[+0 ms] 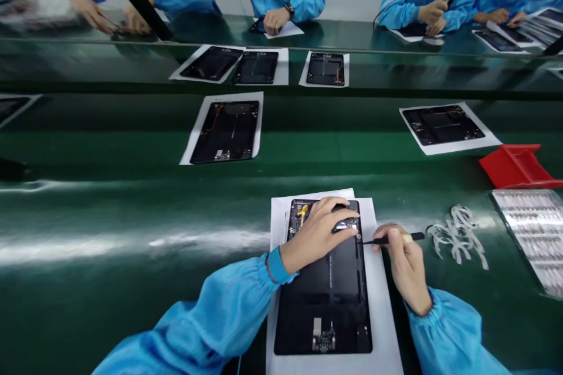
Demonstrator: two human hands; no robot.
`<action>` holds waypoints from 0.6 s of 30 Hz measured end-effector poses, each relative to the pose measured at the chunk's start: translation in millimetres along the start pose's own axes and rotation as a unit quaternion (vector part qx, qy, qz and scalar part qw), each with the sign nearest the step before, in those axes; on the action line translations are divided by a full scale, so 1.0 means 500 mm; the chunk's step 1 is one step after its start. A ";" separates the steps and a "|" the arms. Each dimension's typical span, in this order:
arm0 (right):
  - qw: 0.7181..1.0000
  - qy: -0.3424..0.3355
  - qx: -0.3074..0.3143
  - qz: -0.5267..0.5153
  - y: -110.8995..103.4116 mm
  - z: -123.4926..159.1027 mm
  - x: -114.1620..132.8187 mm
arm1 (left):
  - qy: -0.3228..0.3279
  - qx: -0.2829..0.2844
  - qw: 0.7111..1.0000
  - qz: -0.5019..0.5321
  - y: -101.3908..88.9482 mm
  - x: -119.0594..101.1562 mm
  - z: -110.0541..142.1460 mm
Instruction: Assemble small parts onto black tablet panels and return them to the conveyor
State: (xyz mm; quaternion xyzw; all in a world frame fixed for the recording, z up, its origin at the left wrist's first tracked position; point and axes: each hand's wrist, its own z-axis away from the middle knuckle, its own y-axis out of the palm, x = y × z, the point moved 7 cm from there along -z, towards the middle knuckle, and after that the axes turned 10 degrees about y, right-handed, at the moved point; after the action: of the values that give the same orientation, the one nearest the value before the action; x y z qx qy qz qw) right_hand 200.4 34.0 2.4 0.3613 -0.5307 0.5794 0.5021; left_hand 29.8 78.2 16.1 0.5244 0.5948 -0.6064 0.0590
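An opened black tablet body [328,299] lies on a white sheet [389,328] in front of me. My left hand [317,233] rests on its upper part, fingers curled and pressing down near a small component at the top right. My right hand [403,261] is closed on a thin black tool, tweezers by the look of them [387,239], whose tip touches the tablet's right edge beside my left fingertips. Both sleeves are blue.
More tablet bodies on white sheets [226,129] [444,126] lie on the green belt [109,217]. A pile of white peeled strips [460,237], a silvery parts sheet [534,234] and a red tray [516,167] sit right. People in blue coats work across the belt.
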 end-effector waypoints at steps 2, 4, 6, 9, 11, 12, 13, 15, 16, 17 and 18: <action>1.000 -0.011 -0.002 -0.007 0.005 0.000 -0.003 | 0.003 -0.007 1.000 0.011 0.004 0.002 -0.006; 1.000 -0.008 -0.022 -0.017 0.003 -0.001 -0.006 | -0.003 -0.015 1.000 0.013 0.003 0.003 -0.004; 0.999 0.008 -0.037 -0.031 0.003 -0.002 -0.013 | -0.012 -0.024 1.000 0.005 -0.003 0.005 0.001; 0.998 0.019 -0.039 -0.037 0.010 -0.002 -0.019 | -0.016 -0.030 0.999 -0.010 -0.007 0.006 0.010; 0.998 0.020 -0.042 -0.034 0.014 -0.002 -0.021 | -0.020 -0.028 0.999 -0.010 -0.006 0.007 0.014; 0.998 0.020 -0.045 -0.033 0.015 -0.002 -0.022 | -0.023 -0.025 0.999 -0.008 -0.005 0.008 0.015; 0.998 0.020 -0.049 -0.033 0.015 -0.002 -0.022 | -0.025 -0.023 0.999 -0.006 -0.003 0.009 0.016; 0.997 0.018 -0.063 -0.036 0.012 -0.004 -0.022 | -0.030 -0.017 0.999 -0.007 0.000 0.011 0.016; 0.997 0.016 -0.071 -0.038 0.010 -0.004 -0.021 | -0.031 -0.013 0.999 -0.009 0.001 0.011 0.016; 0.996 0.012 -0.076 -0.039 0.009 -0.005 -0.019 | -0.031 -0.010 0.999 -0.010 0.002 0.011 0.016; 0.996 0.008 -0.080 -0.041 0.009 -0.006 -0.017 | -0.033 -0.006 0.999 -0.012 0.003 0.011 0.016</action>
State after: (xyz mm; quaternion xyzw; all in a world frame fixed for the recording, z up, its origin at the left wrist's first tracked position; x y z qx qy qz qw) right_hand 198.4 35.3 -7.5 0.3368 -0.5562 0.5168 0.5569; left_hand 23.8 74.6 9.4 0.4968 0.6025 -0.6202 0.0743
